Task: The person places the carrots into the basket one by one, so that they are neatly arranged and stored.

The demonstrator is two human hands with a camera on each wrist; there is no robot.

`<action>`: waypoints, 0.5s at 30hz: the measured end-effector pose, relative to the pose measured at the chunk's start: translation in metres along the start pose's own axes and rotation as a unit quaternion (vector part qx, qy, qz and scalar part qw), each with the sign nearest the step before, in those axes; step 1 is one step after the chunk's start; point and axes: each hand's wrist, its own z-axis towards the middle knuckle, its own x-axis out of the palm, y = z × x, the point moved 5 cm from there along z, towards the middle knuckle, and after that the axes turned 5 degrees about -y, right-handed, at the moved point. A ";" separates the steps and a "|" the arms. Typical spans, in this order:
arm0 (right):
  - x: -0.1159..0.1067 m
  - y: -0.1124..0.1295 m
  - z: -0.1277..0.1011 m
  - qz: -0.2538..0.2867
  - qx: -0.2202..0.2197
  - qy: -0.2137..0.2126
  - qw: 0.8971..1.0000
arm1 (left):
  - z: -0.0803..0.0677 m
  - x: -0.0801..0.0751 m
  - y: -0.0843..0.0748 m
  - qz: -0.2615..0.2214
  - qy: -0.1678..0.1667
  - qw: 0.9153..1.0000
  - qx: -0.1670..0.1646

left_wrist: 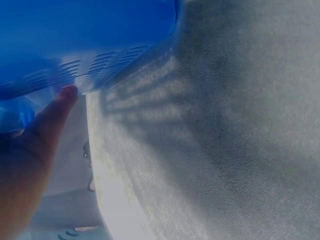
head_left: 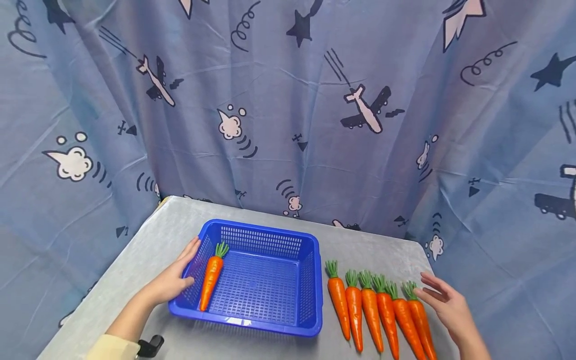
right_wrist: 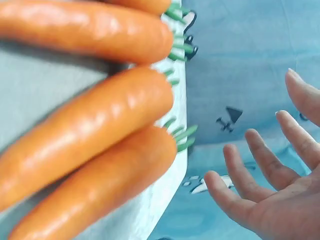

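Note:
A blue plastic basket [head_left: 252,280] with slotted walls stands on the table, and one orange carrot [head_left: 211,282] with a green top lies inside along its left wall. My left hand [head_left: 175,277] rests against the basket's left side, fingers extended along the rim and thumb apart; a fingertip touches the slotted wall [left_wrist: 95,70] in the left wrist view. To the right of the basket, several carrots [head_left: 371,312] lie side by side, tops pointing away. My right hand [head_left: 450,305] hovers beside the rightmost carrot [head_left: 421,320], fingers spread and holding nothing; the right wrist view shows the palm [right_wrist: 295,215].
The grey table [head_left: 180,215] carries the basket and the carrots. A blue patterned curtain [head_left: 279,125] hangs behind it and along both sides. A small black object [head_left: 150,346] is by the left sleeve [head_left: 112,347].

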 end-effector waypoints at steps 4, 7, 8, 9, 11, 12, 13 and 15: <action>-0.004 -0.013 0.004 -0.015 0.050 0.027 0.998 | -0.001 0.000 -0.003 -0.007 -0.003 1.000 0.016; -0.004 -0.022 0.007 -0.017 0.073 0.043 0.996 | -0.002 0.000 -0.003 -0.011 -0.004 1.000 0.016; -0.004 -0.025 0.008 -0.017 0.076 0.049 0.996 | -0.002 0.000 -0.003 -0.011 -0.004 1.000 0.014; -0.004 -0.028 0.009 -0.018 0.076 0.054 0.995 | -0.002 0.000 -0.003 -0.012 -0.004 1.000 0.013; -0.003 -0.033 0.010 -0.027 0.079 0.065 0.994 | -0.001 0.000 -0.002 -0.015 -0.003 1.000 0.012; -0.003 -0.035 0.011 -0.032 0.080 0.073 0.994 | 0.000 -0.001 -0.002 -0.016 -0.002 1.000 0.012; -0.002 -0.037 0.011 -0.032 0.081 0.083 0.993 | 0.000 -0.001 -0.002 -0.017 -0.002 1.000 0.012; 0.000 -0.041 0.010 -0.030 0.082 0.104 0.991 | 0.001 -0.001 -0.001 -0.016 -0.002 1.000 0.012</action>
